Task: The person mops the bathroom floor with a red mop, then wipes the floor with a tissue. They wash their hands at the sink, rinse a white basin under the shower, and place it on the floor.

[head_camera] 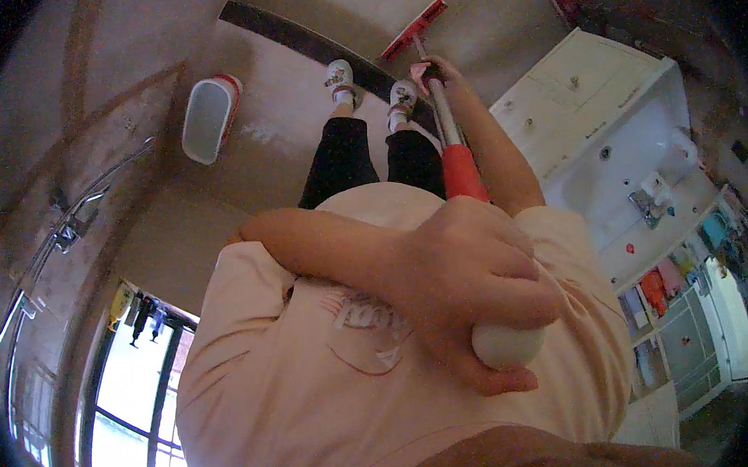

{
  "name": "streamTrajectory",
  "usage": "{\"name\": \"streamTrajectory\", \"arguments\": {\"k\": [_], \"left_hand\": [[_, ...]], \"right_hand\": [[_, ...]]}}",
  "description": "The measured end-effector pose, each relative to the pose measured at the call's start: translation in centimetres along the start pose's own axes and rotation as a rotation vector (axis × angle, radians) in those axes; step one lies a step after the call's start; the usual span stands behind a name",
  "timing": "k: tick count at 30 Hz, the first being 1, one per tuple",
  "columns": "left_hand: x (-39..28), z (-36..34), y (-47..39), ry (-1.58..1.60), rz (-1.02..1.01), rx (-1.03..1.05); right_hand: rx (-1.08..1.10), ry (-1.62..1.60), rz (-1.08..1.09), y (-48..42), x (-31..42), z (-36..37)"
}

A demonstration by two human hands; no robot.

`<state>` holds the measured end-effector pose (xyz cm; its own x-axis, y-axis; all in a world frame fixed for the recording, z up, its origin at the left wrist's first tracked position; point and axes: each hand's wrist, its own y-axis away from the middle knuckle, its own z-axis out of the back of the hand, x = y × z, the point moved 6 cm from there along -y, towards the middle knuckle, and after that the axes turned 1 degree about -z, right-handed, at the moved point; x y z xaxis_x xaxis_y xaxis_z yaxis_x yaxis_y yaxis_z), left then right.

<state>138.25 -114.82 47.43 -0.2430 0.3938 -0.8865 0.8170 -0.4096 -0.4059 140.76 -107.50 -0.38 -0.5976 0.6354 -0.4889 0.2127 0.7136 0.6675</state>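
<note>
A long-handled floor cleaning tool with a metal pole [445, 114] slants away from my chest toward the floor. Its narrow red head [414, 30] rests past my feet; whether it carries a blade or bristles I cannot tell. My left hand [481, 271] reaches across my body and wraps the upper end, just beyond the red sleeve [464, 172]. The pole's rounded white end [508, 344] pokes out between thumb and fingers. Farther down, my right hand [444, 72] grips the pole with the arm stretched out.
My white clogs [339, 76] stand by a dark floor strip [295, 34]. A white tub [210, 121] with a red outer edge is at the left, near a wall-mounted shower fixture [68, 235]. On the right is a vanity cabinet [581, 82] with a washbasin [625, 144] and faucet [646, 206].
</note>
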Motion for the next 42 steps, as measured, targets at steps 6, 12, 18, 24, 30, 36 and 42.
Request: {"name": "streamTrajectory", "arguments": {"k": [6,12,18,24,30,36,42], "left_hand": [[-3.6,2.7,0.5,0.048,-0.057,0.003],[-3.9,6.8,2.4,0.041,-0.070,-0.117],[-1.8,9.5,3.9,0.049,-0.046,-0.234],[0.0,13.6,6.6,0.026,-0.050,-0.254],[3.8,15.7,9.7,0.044,-0.010,-0.036],[3.6,15.6,13.0,0.026,0.009,-0.106],[-0.9,14.6,13.2,-0.011,-0.074,-0.273]], "right_hand": [[-0.030,0.003,0.020,2.8,0.6,-2.1],[-0.251,0.476,0.260,2.3,0.6,-6.6],[-0.258,0.874,0.256,-0.1,5.1,-5.5],[-0.249,1.013,0.247,-3.8,4.1,-7.3],[-0.377,1.087,0.480,-7.7,7.8,-1.5],[-0.246,0.769,0.216,-11.3,7.1,1.3],[-0.198,0.743,0.042,-12.5,-2.4,0.8]]}}
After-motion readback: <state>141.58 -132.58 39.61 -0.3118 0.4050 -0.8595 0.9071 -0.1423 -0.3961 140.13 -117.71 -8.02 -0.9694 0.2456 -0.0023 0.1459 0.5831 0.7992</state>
